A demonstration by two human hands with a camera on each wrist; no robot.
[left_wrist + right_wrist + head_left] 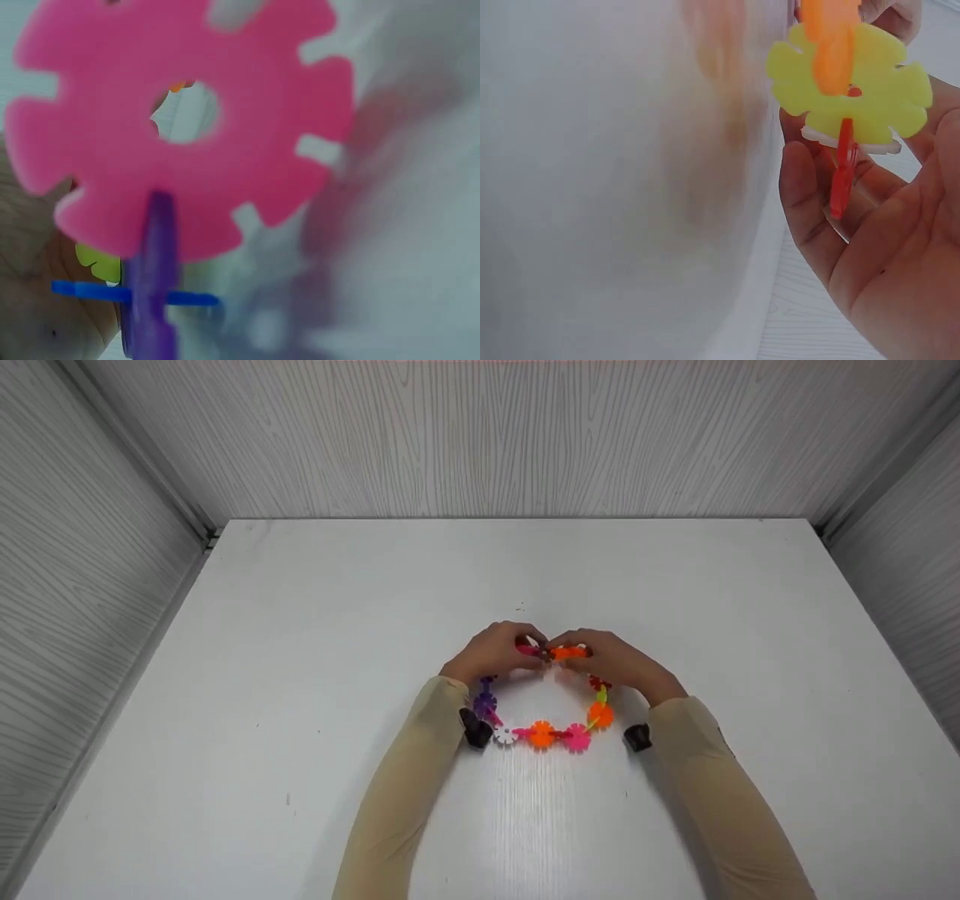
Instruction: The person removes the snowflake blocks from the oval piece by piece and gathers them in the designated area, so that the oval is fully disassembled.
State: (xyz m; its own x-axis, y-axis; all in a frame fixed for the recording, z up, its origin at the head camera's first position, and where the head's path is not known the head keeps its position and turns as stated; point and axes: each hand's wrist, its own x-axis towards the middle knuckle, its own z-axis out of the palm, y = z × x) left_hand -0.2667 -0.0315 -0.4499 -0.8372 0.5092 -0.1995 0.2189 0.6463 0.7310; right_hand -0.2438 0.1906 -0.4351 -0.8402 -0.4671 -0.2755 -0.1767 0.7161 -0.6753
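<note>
Item 1: chain (541, 735) of slotted discs, lying in a loop on the white tabletop (337, 600), its near side running rightward from the white disc (505, 735). A violet disc (485, 703) is sitting just beyond and left of the white disc.

Item 2: handling note, by judgement. The step is seemingly calling for joining slot to slot: best to be holding one piece crosswise to its neighbour, lining up the notches, pressing straight in, and leaving the loop slack so other joints are not twisting loose.

Item 3: left hand (501, 651), beyond the white disc; thumb and fingertips are nearly meeting, pinching the chain by a pink piece (528, 649).

Item 4: right hand (611, 658), beyond and right of the white disc; it is grasping the chain by an orange piece (570, 652), the finger gap narrow. Whether the pieces between the hands are interlocking, one cannot tell.
</note>
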